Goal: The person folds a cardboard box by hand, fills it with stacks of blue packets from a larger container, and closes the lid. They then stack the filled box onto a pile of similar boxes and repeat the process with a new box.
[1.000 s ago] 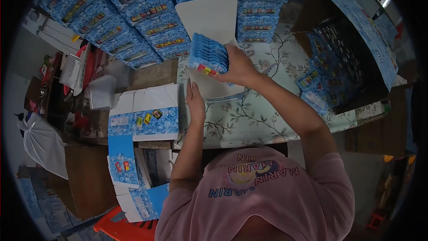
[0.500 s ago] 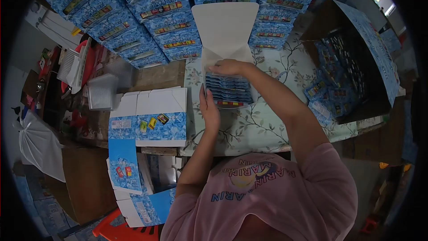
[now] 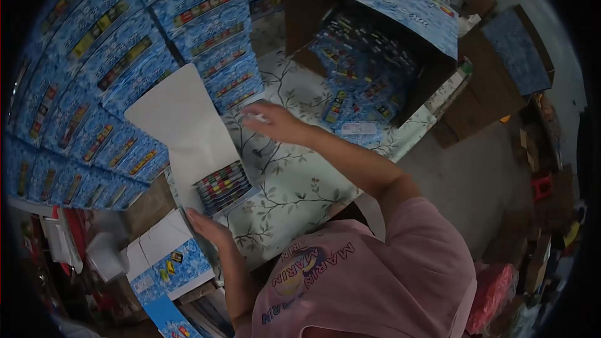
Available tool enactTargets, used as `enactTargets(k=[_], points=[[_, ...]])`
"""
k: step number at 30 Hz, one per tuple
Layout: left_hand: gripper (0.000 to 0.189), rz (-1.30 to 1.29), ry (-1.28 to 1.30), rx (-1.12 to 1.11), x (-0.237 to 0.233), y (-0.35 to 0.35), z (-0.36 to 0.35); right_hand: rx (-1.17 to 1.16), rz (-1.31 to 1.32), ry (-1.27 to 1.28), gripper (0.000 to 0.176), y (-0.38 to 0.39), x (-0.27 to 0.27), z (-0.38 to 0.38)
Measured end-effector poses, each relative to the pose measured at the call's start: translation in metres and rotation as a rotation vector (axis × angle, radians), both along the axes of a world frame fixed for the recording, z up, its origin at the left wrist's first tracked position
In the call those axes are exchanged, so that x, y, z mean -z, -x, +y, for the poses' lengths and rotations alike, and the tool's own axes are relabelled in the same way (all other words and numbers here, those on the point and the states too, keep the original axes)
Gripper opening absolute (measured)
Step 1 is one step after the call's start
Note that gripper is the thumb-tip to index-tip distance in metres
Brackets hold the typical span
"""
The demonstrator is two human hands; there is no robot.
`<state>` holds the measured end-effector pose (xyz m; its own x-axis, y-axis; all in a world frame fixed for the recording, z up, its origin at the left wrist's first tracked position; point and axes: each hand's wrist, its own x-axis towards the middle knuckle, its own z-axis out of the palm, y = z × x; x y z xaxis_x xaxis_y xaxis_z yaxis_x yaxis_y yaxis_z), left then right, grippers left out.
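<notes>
A white display box [image 3: 181, 116] stands with its lid raised, holding rows of small colourful packets [image 3: 223, 186]. Beside its near left corner is my left hand [image 3: 210, 228], fingers stretched out against or very near the box wall. My right hand [image 3: 273, 122] is in the air over the table, right of the raised lid, with its fingers apart and nothing visible in them. Further right, a large carton [image 3: 432, 22] lies on its side. Blue packets [image 3: 357, 81] fill it and spill from its mouth onto the tablecloth.
Stacked blue printed boxes [image 3: 119, 44] form a wall behind and to the left. Flattened blue-and-white boxes [image 3: 169, 256] lie at the lower left. Clear plastic trays [image 3: 105, 255] sit past them. The floral tablecloth [image 3: 294, 181] covers the table, and another open carton [image 3: 488, 81] stands at the right.
The view has swung to the right. My right hand has left the inside of the box and moved toward the large carton. My left hand stays at the box's side.
</notes>
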<state>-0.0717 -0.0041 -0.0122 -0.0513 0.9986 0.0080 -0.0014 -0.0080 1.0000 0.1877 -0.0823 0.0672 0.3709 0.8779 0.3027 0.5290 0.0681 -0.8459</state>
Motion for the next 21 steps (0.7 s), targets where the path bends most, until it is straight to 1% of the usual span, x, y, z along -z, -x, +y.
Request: enactTargets(k=[1, 2, 3, 4, 6, 7, 8, 9, 10, 11, 12, 13, 14, 15, 17, 18, 20, 21], points=[[0.062, -0.006, -0.004, 0.020, 0.011, 0.010, 0.007, 0.186, -0.063, -0.066, 0.041, -0.036, 0.019, -0.022], [0.062, -0.068, -0.033, 0.050, 0.030, 0.025, 0.019, 0.347, 0.074, 0.009, 0.041, -0.072, 0.033, -0.048], [0.061, -0.131, -0.060, 0.079, 0.040, 0.028, 0.025, 0.537, 0.083, 0.055, 0.043, -0.116, 0.060, -0.075], [0.061, -0.136, -0.065, 0.094, 0.029, 0.022, 0.018, 0.667, 0.234, 0.034, 0.045, -0.153, 0.067, -0.103], [0.059, 0.016, -0.336, -0.033, -0.013, 0.012, -0.005, 0.867, 1.015, -0.374, 0.031, -0.220, 0.086, -0.155], [0.059, 0.015, -0.341, -0.028, -0.022, 0.008, -0.012, 0.671, 1.066, -0.571, 0.033, -0.266, 0.113, -0.179], [0.057, 0.164, -0.520, -0.008, -0.030, 0.006, -0.019, 0.466, 1.107, -0.759, 0.035, -0.301, 0.134, -0.198], [0.056, 0.314, -0.700, 0.007, -0.036, 0.001, -0.025, 0.461, 1.111, -0.762, 0.035, -0.314, 0.131, -0.207], [0.052, 0.193, -0.757, 0.124, -0.041, -0.007, -0.031, 0.559, 1.258, -0.883, 0.035, -0.325, 0.122, -0.211], [0.052, 0.195, -0.766, 0.115, -0.048, -0.016, -0.039, 0.653, 1.405, -1.003, 0.036, -0.340, 0.119, -0.213], [0.052, 0.208, -0.770, 0.225, -0.057, -0.023, -0.047, 0.638, 1.416, -1.005, 0.036, -0.352, 0.120, -0.211], [0.052, 0.223, -0.775, 0.335, -0.063, -0.031, -0.053, 0.543, 1.323, -1.141, 0.034, -0.364, 0.122, -0.205], [0.049, 0.277, -0.746, 0.334, -0.062, -0.035, -0.057, 0.448, 1.224, -1.274, 0.033, -0.375, 0.124, -0.200], [0.049, 0.284, -0.760, 0.322, -0.062, -0.038, -0.059, 0.431, 1.237, -1.280, 0.033, -0.386, 0.125, -0.198], [0.046, 0.306, -0.703, 0.376, -0.060, -0.042, -0.062, 0.891, 1.321, -1.226, 0.035, -0.400, 0.113, -0.194], [0.046, 0.310, -0.714, 0.364, -0.060, -0.043, -0.064, 0.875, 1.333, -1.229, 0.035, -0.409, 0.114, -0.183], [0.044, 0.350, -0.633, 0.449, -0.061, -0.043, -0.065, 1.054, 1.033, -1.029, 0.035, -0.423, 0.139, -0.187], [0.044, 0.357, -0.638, 0.446, -0.060, -0.045, -0.064, 1.136, 0.878, -0.923, 0.035, -0.431, 0.151, -0.185]])
